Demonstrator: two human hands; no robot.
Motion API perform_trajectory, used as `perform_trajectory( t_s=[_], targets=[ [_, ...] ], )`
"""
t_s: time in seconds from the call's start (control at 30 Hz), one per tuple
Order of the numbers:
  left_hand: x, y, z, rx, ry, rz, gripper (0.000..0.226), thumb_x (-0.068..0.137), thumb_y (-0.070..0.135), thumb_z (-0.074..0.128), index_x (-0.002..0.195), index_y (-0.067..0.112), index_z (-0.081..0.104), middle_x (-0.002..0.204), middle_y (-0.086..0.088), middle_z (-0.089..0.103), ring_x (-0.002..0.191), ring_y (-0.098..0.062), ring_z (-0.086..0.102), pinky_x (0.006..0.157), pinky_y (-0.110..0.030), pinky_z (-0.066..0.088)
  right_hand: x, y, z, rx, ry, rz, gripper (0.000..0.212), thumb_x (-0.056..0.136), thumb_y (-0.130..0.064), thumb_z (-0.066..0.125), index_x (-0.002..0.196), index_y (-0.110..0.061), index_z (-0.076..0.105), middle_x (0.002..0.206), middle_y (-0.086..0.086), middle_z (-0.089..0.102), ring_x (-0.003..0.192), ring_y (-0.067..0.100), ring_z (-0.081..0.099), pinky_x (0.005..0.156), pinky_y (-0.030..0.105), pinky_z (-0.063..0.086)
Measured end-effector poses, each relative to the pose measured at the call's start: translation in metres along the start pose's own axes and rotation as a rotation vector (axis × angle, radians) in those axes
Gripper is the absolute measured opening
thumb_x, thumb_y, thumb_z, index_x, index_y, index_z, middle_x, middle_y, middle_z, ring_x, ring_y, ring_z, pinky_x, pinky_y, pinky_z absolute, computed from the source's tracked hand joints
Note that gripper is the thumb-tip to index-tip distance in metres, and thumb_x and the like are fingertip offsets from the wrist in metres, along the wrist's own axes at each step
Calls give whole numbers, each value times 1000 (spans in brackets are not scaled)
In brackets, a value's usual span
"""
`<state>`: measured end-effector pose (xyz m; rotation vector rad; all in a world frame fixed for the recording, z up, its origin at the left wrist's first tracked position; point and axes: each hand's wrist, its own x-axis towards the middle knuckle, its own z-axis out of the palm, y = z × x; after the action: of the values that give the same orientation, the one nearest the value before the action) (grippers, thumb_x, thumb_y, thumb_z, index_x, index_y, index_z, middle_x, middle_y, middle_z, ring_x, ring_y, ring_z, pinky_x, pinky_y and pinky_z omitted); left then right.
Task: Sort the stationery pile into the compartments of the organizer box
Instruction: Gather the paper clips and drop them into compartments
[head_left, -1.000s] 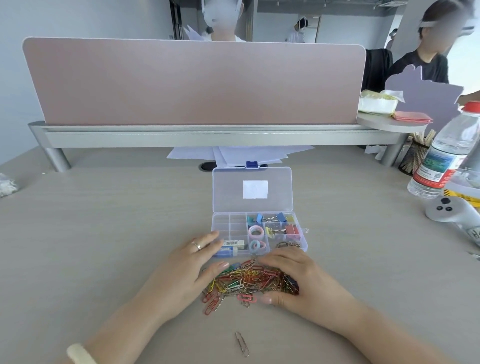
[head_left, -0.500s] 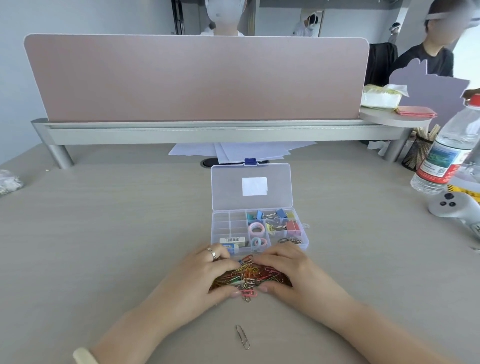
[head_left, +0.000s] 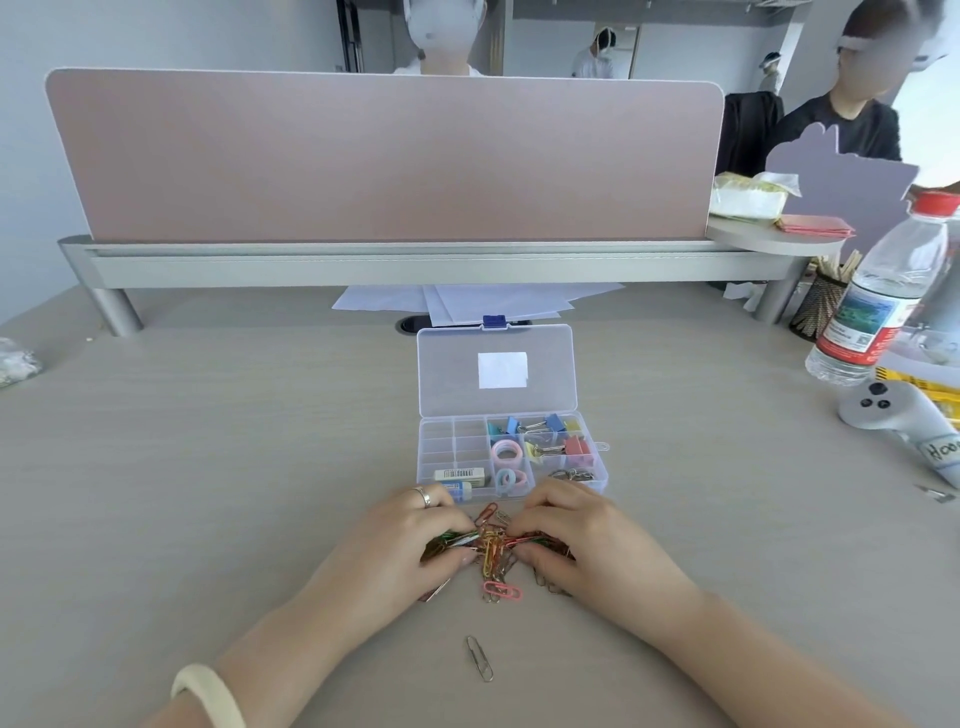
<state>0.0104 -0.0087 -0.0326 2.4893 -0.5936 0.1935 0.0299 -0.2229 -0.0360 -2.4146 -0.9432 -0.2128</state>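
Observation:
A clear plastic organizer box (head_left: 427, 457) lies open in the middle of the desk, its lid (head_left: 452, 374) laid back. Its compartments hold coloured binder clips (head_left: 556, 441), pastel tape rolls (head_left: 506, 452), erasers (head_left: 460, 474) and metal rings (head_left: 571, 474). Just in front of it lies a pile of coloured paper clips (head_left: 493, 551). My left hand (head_left: 400, 551) and my right hand (head_left: 576, 540) cup the pile from both sides, fingers curled into the clips. A pink clip (head_left: 503, 591) and a silver clip (head_left: 479, 657) lie loose nearer to me.
A pink divider panel (head_left: 384, 156) closes the back of the desk, with white papers (head_left: 467, 301) under its rail. At the right stand a water bottle (head_left: 878, 296), a white controller (head_left: 893, 415) and a pencil cup (head_left: 821, 306). People sit beyond the divider.
Both hands have drawn together, squeezing the spread-out paper clips into a tighter heap in front of the box. The fingers have curled from flat to closed around the clips.

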Motion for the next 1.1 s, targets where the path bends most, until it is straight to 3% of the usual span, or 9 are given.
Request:
perform_trajectory(
  t_s=[0.07, 0.23, 0.4, 0.53, 0.67, 0.77, 0.97, 1.1],
  targets=[
    [0, -1, -1, -33, 25, -11, 24, 76, 49, 52, 89, 32, 62, 87, 15, 54, 83, -1, 47, 69, -18, 39, -1, 1, -2, 22, 5, 10, 23, 83, -38, 51, 91, -24, 67, 90, -7, 59, 80, 4, 50, 71, 13, 38],
    [1, 1, -4, -119, 77, -51, 6, 80, 24, 67, 85, 28, 67, 88, 15, 55, 79, 0, 52, 66, -11, 38, -2, 4, -3, 126, 60, 55, 11, 81, -26, 63, 90, -24, 68, 88, -18, 52, 77, -14, 46, 69, 2, 35],
    [4, 5, -4, -194, 179, -80, 10, 74, 33, 66, 80, 25, 68, 95, 19, 54, 78, 2, 53, 66, -6, 35, -3, 7, -5, 183, 85, 65, 6, 81, -21, 65, 87, -23, 67, 86, -8, 62, 82, -2, 49, 72, 9, 39],
    [10, 7, -6, -222, 265, -107, 6, 74, 28, 71, 78, 24, 68, 90, 13, 57, 73, -5, 54, 61, -11, 36, -4, 8, -3, 202, 84, 61, 7, 81, -22, 67, 86, -26, 66, 85, -10, 64, 83, -1, 51, 73, 10, 40],
    [30, -3, -10, -204, 374, -150, 3, 76, 15, 72, 77, 17, 70, 72, 8, 59, 70, -4, 54, 60, -10, 37, -5, 9, -4, 228, 93, 65, 7, 80, -21, 67, 86, -25, 67, 83, -8, 64, 82, -2, 50, 73, 7, 37],
    [49, -17, -13, -173, 445, -218, 3, 78, 15, 69, 81, 15, 71, 75, 3, 60, 75, -6, 53, 59, -10, 36, -5, 10, -6, 241, 90, 80, 7, 81, -19, 67, 86, -23, 68, 81, -11, 61, 81, -3, 50, 70, 6, 36],
    [72, -25, -5, -151, 424, -209, 1, 78, 16, 68, 78, 16, 69, 70, 7, 56, 68, -6, 51, 58, -12, 36, -6, 11, -7, 262, 87, 86, 8, 82, -19, 68, 87, -25, 68, 82, -16, 59, 81, -4, 51, 71, 6, 37],
    [82, -25, 0, -229, 408, -202, 1, 78, 14, 68, 79, 15, 68, 74, -1, 61, 69, -12, 53, 60, -21, 41, -4, 14, -5, 254, 83, 79, 7, 81, -23, 68, 87, -27, 67, 82, -18, 59, 81, -3, 52, 71, 8, 38]
  ],
)
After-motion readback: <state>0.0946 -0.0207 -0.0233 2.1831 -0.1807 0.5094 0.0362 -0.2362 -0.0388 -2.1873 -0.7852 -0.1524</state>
